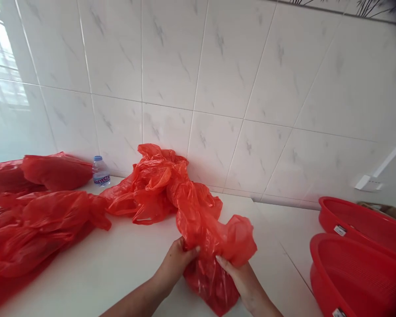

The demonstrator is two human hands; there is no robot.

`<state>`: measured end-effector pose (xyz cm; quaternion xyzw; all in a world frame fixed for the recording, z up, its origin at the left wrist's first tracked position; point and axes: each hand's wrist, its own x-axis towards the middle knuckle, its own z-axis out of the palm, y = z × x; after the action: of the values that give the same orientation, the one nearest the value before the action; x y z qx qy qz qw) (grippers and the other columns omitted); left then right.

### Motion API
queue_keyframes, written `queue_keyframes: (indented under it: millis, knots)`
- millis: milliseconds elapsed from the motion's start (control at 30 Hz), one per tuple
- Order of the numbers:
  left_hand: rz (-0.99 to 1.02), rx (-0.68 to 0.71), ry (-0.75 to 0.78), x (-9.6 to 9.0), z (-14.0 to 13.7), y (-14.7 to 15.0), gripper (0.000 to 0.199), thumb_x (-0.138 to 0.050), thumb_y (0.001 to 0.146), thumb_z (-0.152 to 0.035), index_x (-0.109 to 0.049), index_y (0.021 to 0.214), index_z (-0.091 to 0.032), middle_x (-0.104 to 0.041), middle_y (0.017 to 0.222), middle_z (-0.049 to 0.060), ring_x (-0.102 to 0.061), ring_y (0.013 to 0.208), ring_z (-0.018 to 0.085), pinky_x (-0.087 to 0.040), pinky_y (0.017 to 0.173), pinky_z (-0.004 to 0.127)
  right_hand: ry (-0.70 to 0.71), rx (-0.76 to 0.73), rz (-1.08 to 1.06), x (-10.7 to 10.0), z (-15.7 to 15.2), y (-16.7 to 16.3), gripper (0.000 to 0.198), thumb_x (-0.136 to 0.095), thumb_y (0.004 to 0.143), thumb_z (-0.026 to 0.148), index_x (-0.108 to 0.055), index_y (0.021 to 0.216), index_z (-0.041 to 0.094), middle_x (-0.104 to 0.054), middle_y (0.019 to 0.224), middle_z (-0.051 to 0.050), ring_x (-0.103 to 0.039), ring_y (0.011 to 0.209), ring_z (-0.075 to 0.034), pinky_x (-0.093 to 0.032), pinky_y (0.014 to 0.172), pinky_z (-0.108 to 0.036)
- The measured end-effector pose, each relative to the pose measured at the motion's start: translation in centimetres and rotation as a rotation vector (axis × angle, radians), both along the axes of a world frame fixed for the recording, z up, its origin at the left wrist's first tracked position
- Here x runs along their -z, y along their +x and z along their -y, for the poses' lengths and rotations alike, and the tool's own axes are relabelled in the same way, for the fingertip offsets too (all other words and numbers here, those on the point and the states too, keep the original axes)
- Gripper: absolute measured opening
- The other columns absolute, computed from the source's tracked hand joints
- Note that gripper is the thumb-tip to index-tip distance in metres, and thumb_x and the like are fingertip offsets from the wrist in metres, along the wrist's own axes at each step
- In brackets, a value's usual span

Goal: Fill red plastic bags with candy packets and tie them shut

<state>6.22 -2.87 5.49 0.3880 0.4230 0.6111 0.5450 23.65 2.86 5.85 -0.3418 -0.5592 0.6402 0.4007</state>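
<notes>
A red plastic bag [211, 277] hangs bunched between my two hands at the front of the white table [125, 264]. My left hand [176, 259] grips its left side, thumb on top and the other fingers hidden behind the film. On the right side, my right hand [236, 273] pinches the same bag, its thumb showing and its fingers partly covered by the bag's loose top. Just behind, a heap of crumpled red plastic bags [155, 176] rests against the wall and touches or overlaps the held one; I cannot tell where one ends.
Filled-looking red bags [46, 220] lie along the left, with a small water bottle [100, 171] upright behind them. Two red plastic baskets [330, 273] stand at the right edge. A tiled wall [218, 88] bounds the back, with a white socket [368, 182] low on the right.
</notes>
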Motion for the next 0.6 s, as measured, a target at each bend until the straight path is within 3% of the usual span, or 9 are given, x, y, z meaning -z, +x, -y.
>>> queue_keyframes:
  millis: [100, 200, 300, 467, 600]
  knots:
    - [0.07, 0.022, -0.006, 0.5, -0.7, -0.7, 0.039, -0.064, 0.078, -0.05, -0.064, 0.094, -0.014, -0.071, 0.091, 0.01, -0.067, 0.086, 0.027, -0.05, 0.08, 0.038, -0.036, 0.036, -0.074, -0.6, 0.4, 0.2, 0.056, -0.077, 0.068, 0.044, -0.061, 0.116, 0.022, -0.065, 0.116, -0.009, -0.058, 0.112, -0.03, -0.046, 0.096, -0.044]
    - [0.155, 0.06, -0.014, 0.7, -0.6, -1.5, 0.037, -0.067, 0.076, -0.047, -0.065, 0.096, -0.015, -0.072, 0.095, 0.01, -0.067, 0.089, 0.027, -0.049, 0.084, 0.038, -0.004, 0.003, -0.1, -1.6, -0.1, 0.6, 0.059, -0.08, 0.062, 0.045, -0.064, 0.113, 0.021, -0.067, 0.111, -0.01, -0.059, 0.108, -0.032, -0.047, 0.094, -0.045]
    - [0.196, 0.2, 0.05, 0.0, -0.3, -2.3, 0.039, -0.072, 0.074, -0.04, -0.065, 0.104, -0.016, -0.071, 0.101, 0.012, -0.065, 0.096, 0.029, -0.046, 0.09, 0.042, -0.006, -0.079, -0.148, -2.7, -0.8, 0.4, 0.065, -0.083, 0.056, 0.044, -0.063, 0.113, 0.022, -0.067, 0.112, -0.011, -0.062, 0.101, -0.031, -0.05, 0.088, -0.046]
    - [0.095, 0.35, 0.232, -2.8, -0.8, -3.4, 0.067, -0.08, 0.064, -0.033, -0.055, 0.125, -0.017, -0.064, 0.118, 0.013, -0.058, 0.109, 0.034, -0.045, 0.093, 0.045, -0.169, -0.036, -0.217, -2.8, -1.4, -0.8, 0.039, -0.078, 0.066, 0.041, -0.068, 0.099, 0.021, -0.07, 0.099, -0.009, -0.065, 0.094, -0.027, -0.049, 0.088, -0.042]
    - [0.246, 0.406, 0.111, -2.7, -1.2, -3.1, 0.063, -0.08, 0.064, -0.032, -0.057, 0.121, -0.018, -0.067, 0.11, 0.012, -0.061, 0.106, 0.035, -0.044, 0.093, 0.047, -0.347, -0.099, -0.298, -1.5, -1.5, -0.6, 0.028, -0.074, 0.07, 0.042, -0.07, 0.087, 0.02, -0.071, 0.087, -0.007, -0.067, 0.085, -0.026, -0.051, 0.081, -0.041]
